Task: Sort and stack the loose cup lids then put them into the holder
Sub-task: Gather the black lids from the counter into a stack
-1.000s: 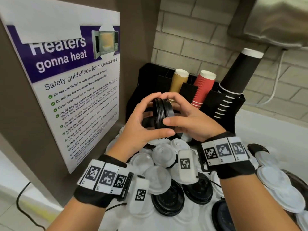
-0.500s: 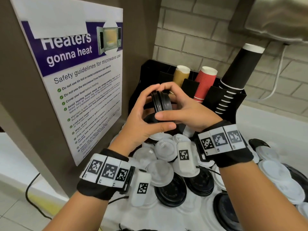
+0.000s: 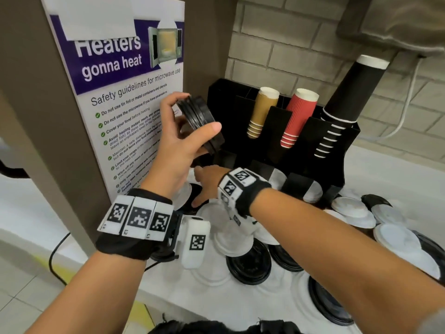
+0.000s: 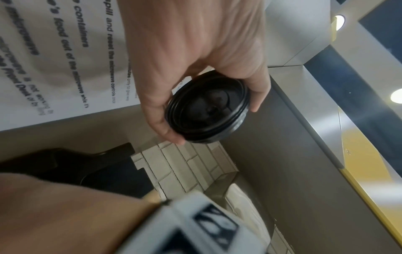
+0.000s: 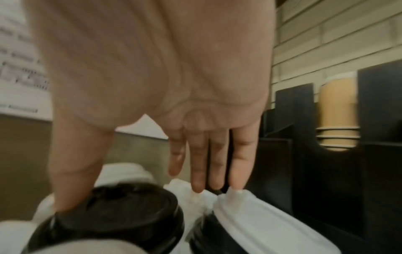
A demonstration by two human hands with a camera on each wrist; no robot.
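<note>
Left hand [image 3: 178, 141] alone now clamps the black lid stack [image 3: 199, 121]; right hand [image 3: 207, 184], released and flat-fingered, reaches for the six o'clock loose lids [image 3: 245, 263], so stacking continues.

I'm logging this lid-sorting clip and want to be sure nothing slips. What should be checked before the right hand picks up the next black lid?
1. Stack of black lids secure in the left hand: ok, thumb and fingers curl round its rim.
2. Stack nested evenly: ok, the rims look aligned.
3. Right hand free: ok, fingers straight, nothing held.
4. Target reachable: ok, its thumb touches a loose black lid.
5. Target clear of white lids: cannot tell, they crowd close beside it.
6. Free slot in the holder: cannot tell, the lower compartments are partly hidden.
</note>
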